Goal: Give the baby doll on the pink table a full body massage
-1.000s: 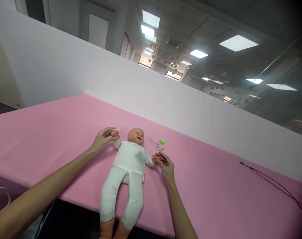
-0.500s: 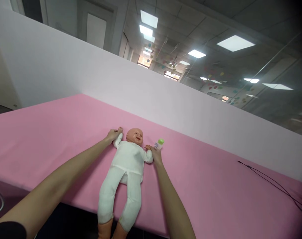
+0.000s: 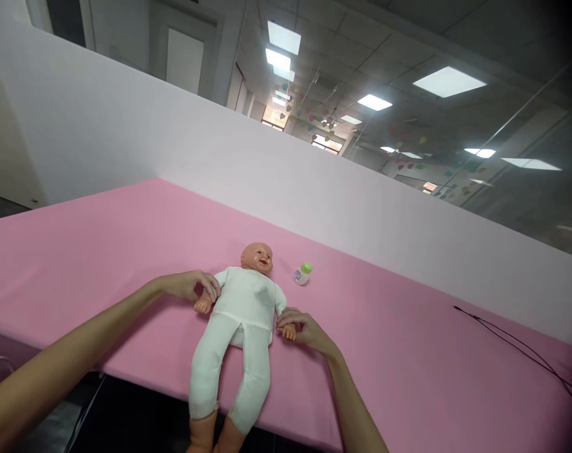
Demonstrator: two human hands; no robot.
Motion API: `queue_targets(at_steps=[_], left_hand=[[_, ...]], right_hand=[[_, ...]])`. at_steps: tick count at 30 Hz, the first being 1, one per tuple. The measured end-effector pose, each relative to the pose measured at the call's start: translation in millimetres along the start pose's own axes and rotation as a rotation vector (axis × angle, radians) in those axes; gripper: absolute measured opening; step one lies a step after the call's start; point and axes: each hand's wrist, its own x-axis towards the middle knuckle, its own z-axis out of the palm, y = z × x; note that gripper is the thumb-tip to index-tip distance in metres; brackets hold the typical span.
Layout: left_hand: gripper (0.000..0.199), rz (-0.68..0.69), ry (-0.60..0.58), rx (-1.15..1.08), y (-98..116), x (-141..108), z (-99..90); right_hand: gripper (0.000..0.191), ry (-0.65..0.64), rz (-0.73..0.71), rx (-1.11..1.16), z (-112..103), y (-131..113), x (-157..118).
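A baby doll (image 3: 245,302) in a white long-sleeved suit lies on its back, its bare plastic head toward the far side and its orange-toned feet over the near table edge. My left hand (image 3: 194,286) curls around the doll's arm near its wrist, on the left of the body. My right hand (image 3: 302,328) holds the doll's other small hand (image 3: 289,331) beside the hip. A small feeding bottle (image 3: 302,274) with a green cap stands just beyond that arm, touched by neither hand.
The doll lies on a pink-covered table (image 3: 101,251) backed by a tall white partition (image 3: 267,182). A thin black cable (image 3: 516,346) lies across the table's right part. Beyond the partition are glass panels and ceiling lights.
Both hands have moved toward me, bringing the doll's arms down from beside its head to along its body. The doll's body and the bottle stay in place.
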Motion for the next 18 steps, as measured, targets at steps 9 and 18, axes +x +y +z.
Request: queue_targets(at_steps=[9,18], left_hand=[[0.059,-0.223,0.945,-0.182,1.9,0.9,2.2],[0.045,-0.711,1.058,0.314,-20.7,-13.9,2.2]], right_hand=[[0.067,0.909,0.206,0.367,-15.5,31.1,14.3],[0.069,1.006,0.595,-0.197,-29.2,72.2,2.7]])
